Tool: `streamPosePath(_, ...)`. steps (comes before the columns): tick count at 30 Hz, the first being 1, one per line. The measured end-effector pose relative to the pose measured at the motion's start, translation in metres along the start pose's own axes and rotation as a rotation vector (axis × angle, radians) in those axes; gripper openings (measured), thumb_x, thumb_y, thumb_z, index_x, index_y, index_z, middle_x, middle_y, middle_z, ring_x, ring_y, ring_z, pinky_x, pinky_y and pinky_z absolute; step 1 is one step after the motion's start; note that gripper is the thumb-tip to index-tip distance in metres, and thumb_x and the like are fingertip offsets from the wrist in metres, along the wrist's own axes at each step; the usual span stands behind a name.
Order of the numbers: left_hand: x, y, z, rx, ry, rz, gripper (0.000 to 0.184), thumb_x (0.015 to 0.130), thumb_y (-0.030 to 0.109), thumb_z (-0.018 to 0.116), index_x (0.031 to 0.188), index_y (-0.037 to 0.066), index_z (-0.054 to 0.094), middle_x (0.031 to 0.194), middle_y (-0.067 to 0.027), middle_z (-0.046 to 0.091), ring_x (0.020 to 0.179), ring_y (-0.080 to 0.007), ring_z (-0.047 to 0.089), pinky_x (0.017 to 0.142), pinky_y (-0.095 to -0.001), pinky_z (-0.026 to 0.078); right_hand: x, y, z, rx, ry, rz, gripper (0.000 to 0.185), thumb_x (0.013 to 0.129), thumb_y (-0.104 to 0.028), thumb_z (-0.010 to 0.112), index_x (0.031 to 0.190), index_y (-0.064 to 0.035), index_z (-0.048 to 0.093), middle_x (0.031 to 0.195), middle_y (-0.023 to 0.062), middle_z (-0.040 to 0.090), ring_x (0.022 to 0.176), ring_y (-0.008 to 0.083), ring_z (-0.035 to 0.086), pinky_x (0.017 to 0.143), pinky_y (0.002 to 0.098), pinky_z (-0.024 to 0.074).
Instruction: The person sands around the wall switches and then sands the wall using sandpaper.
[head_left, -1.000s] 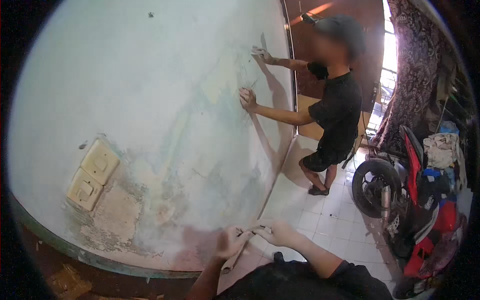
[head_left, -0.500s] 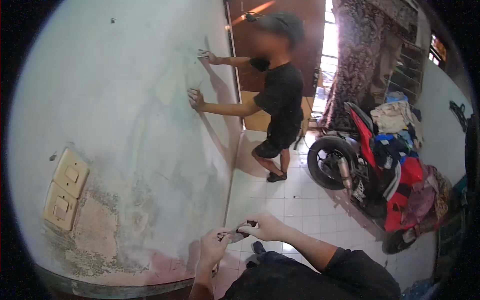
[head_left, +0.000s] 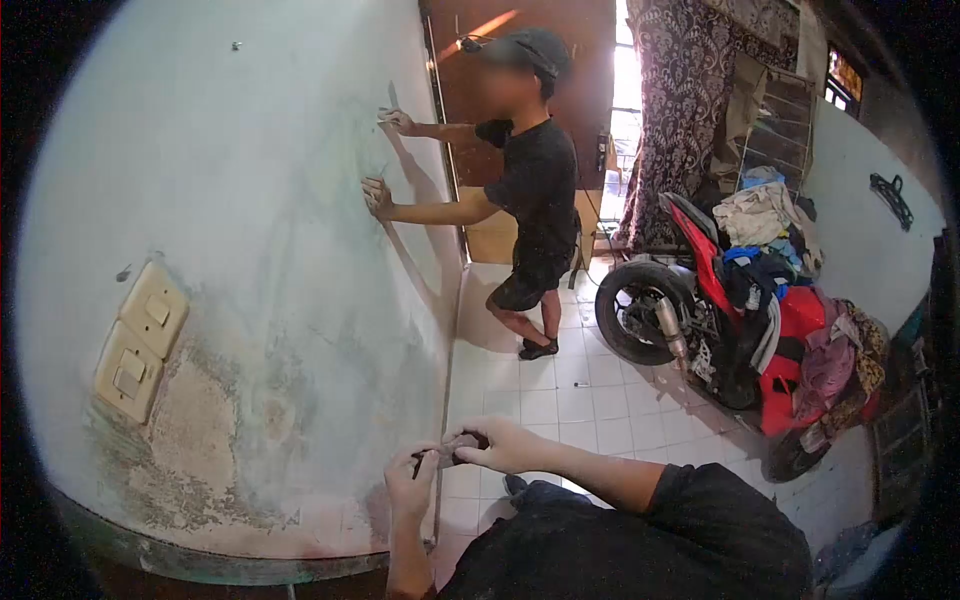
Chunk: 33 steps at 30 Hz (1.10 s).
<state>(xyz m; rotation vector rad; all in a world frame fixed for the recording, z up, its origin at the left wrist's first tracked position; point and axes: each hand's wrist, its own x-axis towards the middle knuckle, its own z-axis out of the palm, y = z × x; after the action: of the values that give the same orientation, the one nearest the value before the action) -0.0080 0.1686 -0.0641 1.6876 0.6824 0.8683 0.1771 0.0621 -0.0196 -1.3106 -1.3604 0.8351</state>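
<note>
My left hand (head_left: 408, 490) and my right hand (head_left: 508, 447) are close together at the lower middle of the head view, in front of the wall (head_left: 300, 300). Between them is a small, dusty, grey-brown folded piece that looks like sandpaper (head_left: 459, 447). Each hand pinches one end with thumb and fingers. Pale dust coats both hands. The fingers hide part of the piece, and it is held away from the wall's surface.
A co-worker (head_left: 540, 180) stands farther along, both hands against the wall. Two switch plates (head_left: 143, 342) sit beside a peeling patch (head_left: 195, 420). A red motorcycle (head_left: 700, 270) piled with clothes (head_left: 765, 225) stands on the tiled floor (head_left: 580, 405). A patterned curtain (head_left: 675, 110) hangs behind.
The view has shifted slightly, so the co-worker and motorcycle appear farther left. My hands have turned the sandpaper a little and still hold it between them. The co-worker's hands stay on the wall.
</note>
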Motion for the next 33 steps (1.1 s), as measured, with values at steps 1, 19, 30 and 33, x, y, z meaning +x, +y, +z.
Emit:
streamPosePath(1, -0.003, -0.007, -0.002, -0.093, 0.040, -0.024, 0.016, 0.086, 0.008, 0.074, 0.099, -0.001, 0.072, 0.092, -0.0080, 0.071, 0.086, -0.0141, 0.065, 0.077, -0.0283, 0.051, 0.001, -0.001, 0.002, -0.116, 0.001, 0.004, 0.024, 0.089, -0.013, 0.067, 0.110, -0.0022, 0.066, 0.077, 0.0089, 0.064, 0.071, 0.0138, 0.059, 0.065, 0.0306, 0.0489)
streamPosePath(19, -0.028, 0.043, -0.034, 0.190, 0.261, -0.242, 0.024, 0.082, 0.018, 0.078, 0.095, 0.002, 0.067, 0.089, -0.0079, 0.068, 0.081, -0.0196, 0.062, 0.074, -0.0330, 0.049, 0.014, 0.039, 0.051, 0.035, -0.117, 0.279, 0.025, 0.097, -0.025, 0.068, 0.097, -0.0004, 0.063, 0.078, 0.0048, 0.067, 0.069, 0.0108, 0.062, 0.065, 0.0286, 0.0508)
streamPosePath(30, -0.021, 0.026, -0.048, 0.132, 0.271, -0.179, 0.017, 0.087, 0.002, 0.072, 0.098, 0.001, 0.059, 0.084, -0.0016, 0.059, 0.075, -0.0084, 0.056, 0.067, -0.0251, 0.046, 0.032, 0.009, 0.058, -0.190, -0.083, 0.294, 0.026, 0.094, -0.025, 0.068, 0.101, -0.0008, 0.061, 0.074, 0.0097, 0.065, 0.069, 0.0146, 0.062, 0.065, 0.0326, 0.0496)
streamPosePath(33, -0.018, 0.003, -0.047, 0.017, 0.320, -0.069, 0.018, 0.088, 0.000, 0.070, 0.101, 0.000, 0.057, 0.083, 0.0001, 0.056, 0.073, -0.0084, 0.054, 0.066, -0.0244, 0.045, 0.039, 0.009, 0.061, -0.196, -0.023, 0.215, 0.023, 0.094, -0.019, 0.067, 0.106, -0.0007, 0.060, 0.076, 0.0127, 0.065, 0.071, 0.0171, 0.064, 0.069, 0.0342, 0.0524)
